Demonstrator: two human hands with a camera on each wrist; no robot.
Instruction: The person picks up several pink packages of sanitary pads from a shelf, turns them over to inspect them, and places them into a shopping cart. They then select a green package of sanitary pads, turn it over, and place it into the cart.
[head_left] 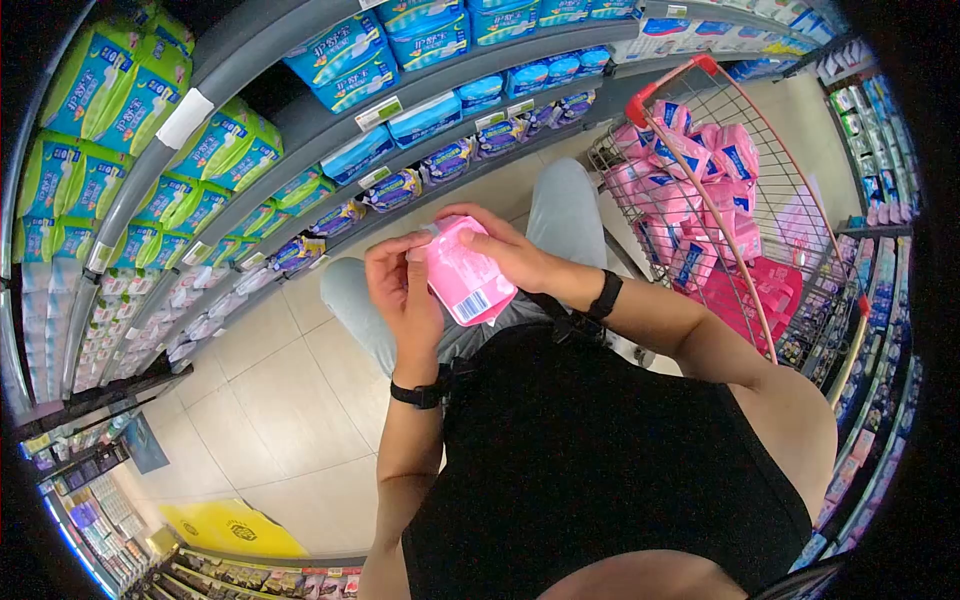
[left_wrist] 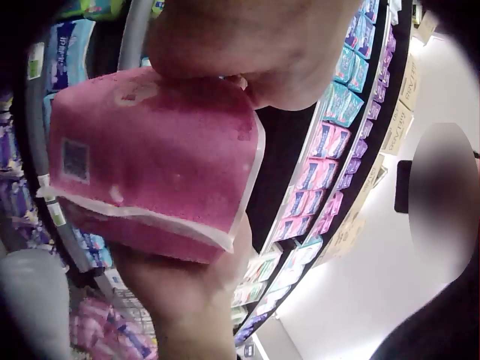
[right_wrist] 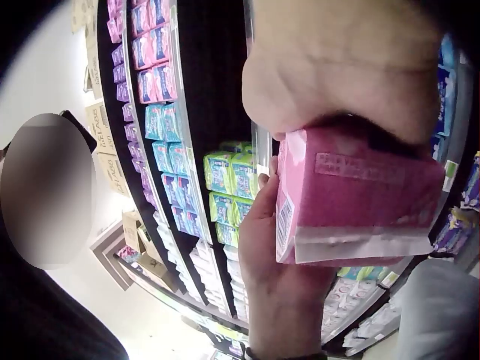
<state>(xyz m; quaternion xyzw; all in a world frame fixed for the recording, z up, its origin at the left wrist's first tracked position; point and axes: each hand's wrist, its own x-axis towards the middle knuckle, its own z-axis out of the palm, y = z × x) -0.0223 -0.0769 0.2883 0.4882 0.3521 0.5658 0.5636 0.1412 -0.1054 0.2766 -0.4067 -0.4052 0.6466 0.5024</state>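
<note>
A pink pack of sanitary pads (head_left: 465, 270) with a barcode on its face is held above the lap in the head view. My left hand (head_left: 403, 290) grips its left edge, with the thumb along the near side. On the other side, my right hand (head_left: 508, 252) holds it, the thumb lying across the top face. The left wrist view shows the pack's pink side (left_wrist: 157, 150) with a pale sealed seam between the two hands. Seen from the right wrist, a printed strip runs along the pack (right_wrist: 360, 180); the fingers beneath it are partly hidden.
A wire shopping cart (head_left: 800, 215) with several similar pink packs (head_left: 690, 180) stands at the right. Shelves with blue packs (head_left: 345, 60) and green packs (head_left: 95, 85) run along the front and left. Tiled floor (head_left: 270, 410) and a yellow floor sign (head_left: 235, 528) lie at lower left.
</note>
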